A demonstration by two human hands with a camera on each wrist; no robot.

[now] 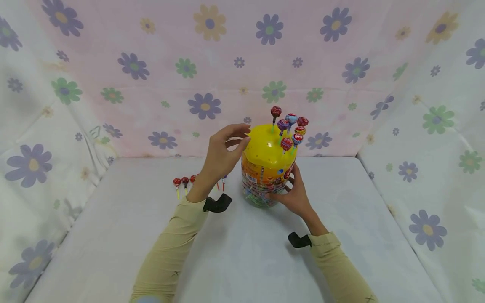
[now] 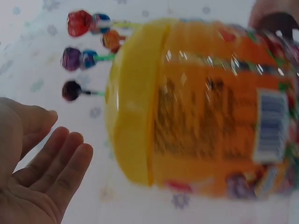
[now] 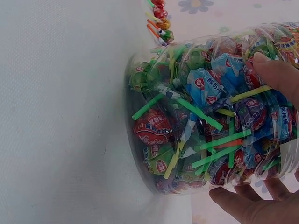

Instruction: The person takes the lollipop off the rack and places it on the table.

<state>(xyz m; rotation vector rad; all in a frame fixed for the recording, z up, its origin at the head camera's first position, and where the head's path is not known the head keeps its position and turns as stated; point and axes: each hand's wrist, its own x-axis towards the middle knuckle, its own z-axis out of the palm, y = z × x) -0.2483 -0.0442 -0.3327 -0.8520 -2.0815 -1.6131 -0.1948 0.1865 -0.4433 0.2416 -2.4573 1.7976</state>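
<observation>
A clear plastic jar (image 1: 261, 176) filled with wrapped lollipops stands on the table under a domed yellow lid (image 1: 261, 143). Several lollipops (image 1: 283, 125) stick up from the lid by their sticks, mostly on its right side. My right hand (image 1: 293, 195) grips the jar low on its right, thumb in front and fingers round the side. Beside the lid's left edge is my left hand (image 1: 227, 151), its fingers loosely bent with nothing between them. In the left wrist view a gap shows between this left hand (image 2: 42, 163) and the lid. Through the jar wall (image 3: 205, 116), green and yellow sticks show.
A row of loose lollipops (image 1: 185, 181) lies on the white table (image 1: 125, 219) left of the jar, partly hidden behind my left forearm. Flower-printed cloth (image 1: 163, 84) hangs behind and along both sides. Black wrist straps (image 1: 217, 203) sit at my cuffs.
</observation>
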